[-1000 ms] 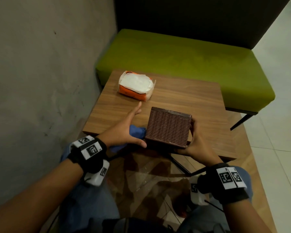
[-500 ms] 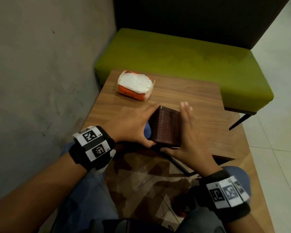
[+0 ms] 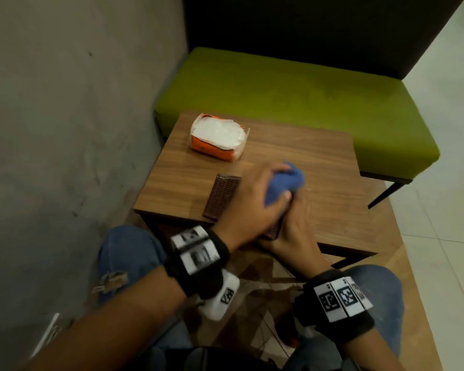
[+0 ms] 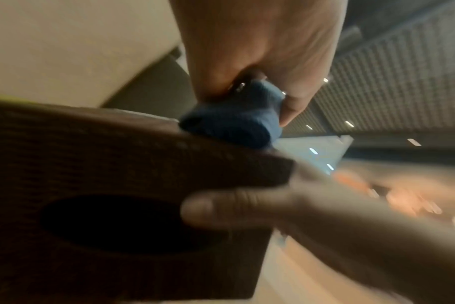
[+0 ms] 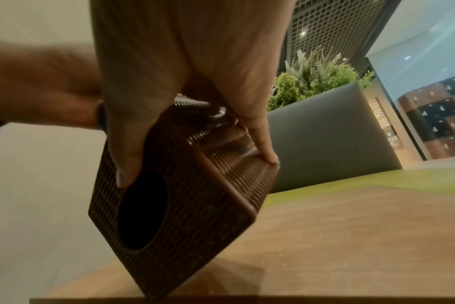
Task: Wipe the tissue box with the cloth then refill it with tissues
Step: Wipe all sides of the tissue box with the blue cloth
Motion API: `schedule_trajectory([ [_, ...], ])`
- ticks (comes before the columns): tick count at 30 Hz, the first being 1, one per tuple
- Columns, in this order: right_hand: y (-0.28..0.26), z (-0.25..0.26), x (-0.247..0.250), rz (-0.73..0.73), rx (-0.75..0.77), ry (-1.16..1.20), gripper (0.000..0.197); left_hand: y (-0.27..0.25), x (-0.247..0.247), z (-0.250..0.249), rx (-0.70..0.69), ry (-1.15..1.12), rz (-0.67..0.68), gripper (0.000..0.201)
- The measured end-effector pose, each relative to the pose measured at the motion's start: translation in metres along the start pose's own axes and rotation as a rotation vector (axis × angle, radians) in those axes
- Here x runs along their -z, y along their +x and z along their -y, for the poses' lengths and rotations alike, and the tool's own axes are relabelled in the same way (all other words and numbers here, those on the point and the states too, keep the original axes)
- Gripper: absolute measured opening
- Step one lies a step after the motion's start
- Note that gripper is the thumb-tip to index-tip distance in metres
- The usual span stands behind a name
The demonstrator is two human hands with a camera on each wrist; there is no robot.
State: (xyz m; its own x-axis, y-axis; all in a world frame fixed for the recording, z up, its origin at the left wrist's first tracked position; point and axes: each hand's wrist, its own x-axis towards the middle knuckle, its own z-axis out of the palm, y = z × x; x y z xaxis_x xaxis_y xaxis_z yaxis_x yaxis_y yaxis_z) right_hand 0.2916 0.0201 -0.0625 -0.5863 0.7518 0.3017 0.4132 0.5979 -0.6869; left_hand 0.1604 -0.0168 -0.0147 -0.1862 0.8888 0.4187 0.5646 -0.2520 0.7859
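Note:
A brown woven tissue box (image 3: 221, 199) stands tipped on one edge near the front of the wooden table (image 3: 330, 183). Its oval opening (image 5: 143, 207) faces me. My right hand (image 3: 292, 227) grips the box from the near right, thumb (image 5: 125, 164) at the opening's rim and a finger (image 5: 262, 148) on a corner. My left hand (image 3: 275, 203) clutches a bunched blue cloth (image 3: 284, 183) and presses it on the box's upper side (image 4: 117, 156); the cloth (image 4: 237, 117) sits at the edge. An opened orange tissue pack (image 3: 217, 139) lies at the table's far left.
A grey wall (image 3: 65, 129) runs close along the left. A green bench seat (image 3: 292, 89) with a dark backrest stands behind the table. My knees in jeans (image 3: 123, 253) are below the table's front edge. Pale floor tiles (image 3: 445, 223) lie to the right.
The left hand took the blue cloth from beside the box and carried it over the top to the right. The box was turned up onto its edge, still in the right hand.

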Motion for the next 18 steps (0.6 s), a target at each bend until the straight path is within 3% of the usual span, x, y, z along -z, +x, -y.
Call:
schedule_trajectory([
  [2, -0.004, -0.007, -0.003, 0.017, 0.025, -0.011, 0.099, -0.013, -0.012, 0.002, -0.228, 0.317, 0.071, 0.044],
  [3, -0.008, -0.008, -0.002, 0.009, 0.003, 0.006, 0.102, -0.015, -0.008, 0.012, -0.244, 0.409, 0.049, 0.044],
  [5, -0.013, -0.007, 0.002, -0.038, -0.054, 0.038, 0.108, -0.015, 0.004, 0.043, -0.084, 0.406, -0.053, 0.038],
  [8, -0.014, -0.006, 0.005, -0.062, -0.044, 0.022, 0.110, -0.009, 0.026, 0.080, 0.363, 0.214, -0.269, 0.018],
  [9, -0.012, -0.007, 0.005, -0.052, -0.043, 0.016, 0.110, -0.010, 0.027, 0.084, 0.436, 0.185, -0.305, 0.016],
  [10, -0.010, -0.007, 0.005, -0.045, -0.049, 0.018, 0.110, -0.011, 0.025, 0.084, 0.413, 0.191, -0.333, 0.017],
  [12, -0.007, -0.007, 0.003, -0.054, -0.068, 0.038, 0.109, -0.018, 0.015, 0.070, 0.227, 0.213, -0.316, 0.025],
  [16, -0.007, -0.013, 0.000, -0.085, -0.054, 0.055, 0.100, -0.038, -0.007, 0.033, -0.166, 0.207, -0.003, 0.036],
  [18, -0.011, -0.016, -0.003, -0.075, -0.092, 0.057, 0.103, -0.038, -0.001, 0.044, -0.194, 0.234, 0.049, 0.039],
])
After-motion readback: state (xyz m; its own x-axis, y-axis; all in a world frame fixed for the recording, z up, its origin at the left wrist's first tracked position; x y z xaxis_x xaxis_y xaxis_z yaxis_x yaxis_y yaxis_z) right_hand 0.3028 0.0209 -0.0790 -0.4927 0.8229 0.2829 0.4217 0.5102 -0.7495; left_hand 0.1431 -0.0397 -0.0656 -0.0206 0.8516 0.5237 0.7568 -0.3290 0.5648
